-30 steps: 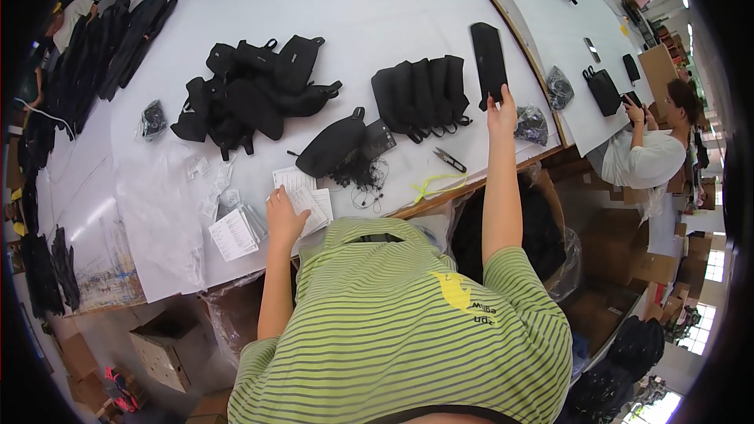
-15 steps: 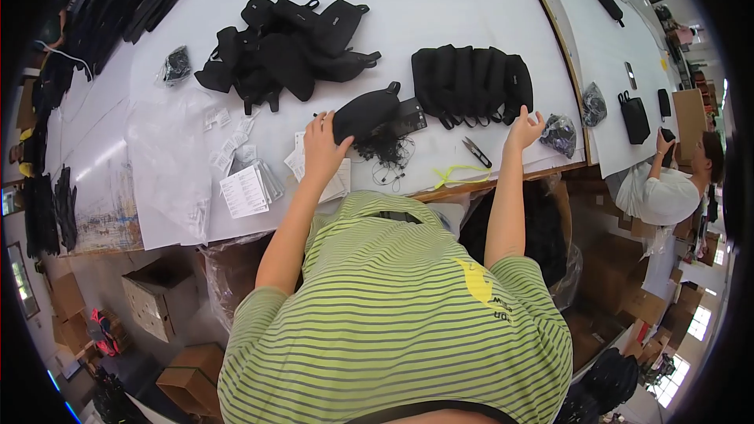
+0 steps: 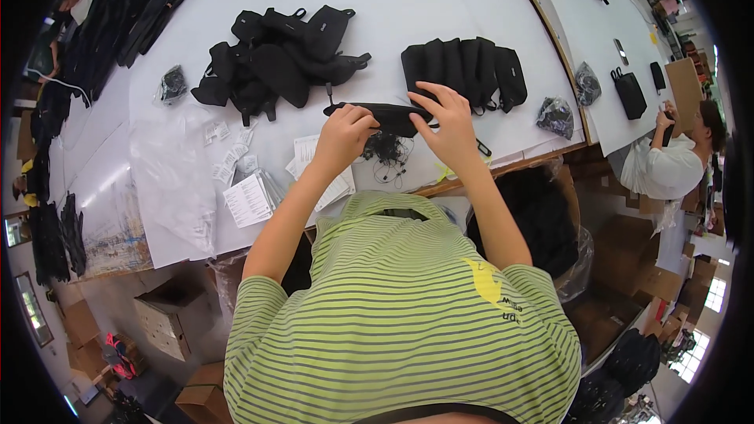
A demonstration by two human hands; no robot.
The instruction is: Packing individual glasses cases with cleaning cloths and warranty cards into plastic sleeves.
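i grasp the black pouch (image 3: 389, 116) with left hand (image 3: 343, 135) and right hand (image 3: 449, 119); keep it level above the white table (image 3: 440, 0).

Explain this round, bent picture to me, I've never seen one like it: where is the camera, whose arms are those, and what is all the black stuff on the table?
The camera sits on a person's head and looks down, so you see their striped shirt and both forearms reaching out. The wide lens bends straight edges, which is why the white table looks curved. The left hand and right hand hold one flat black pouch between them, just above the table. Behind it a row of black pouches stands side by side, and a loose pile of black pouches lies to the left. Nearer the person lie small paper cards, a clear plastic sheet and a tangle of thin black cords. At the far right, another person works at a neighbouring table.
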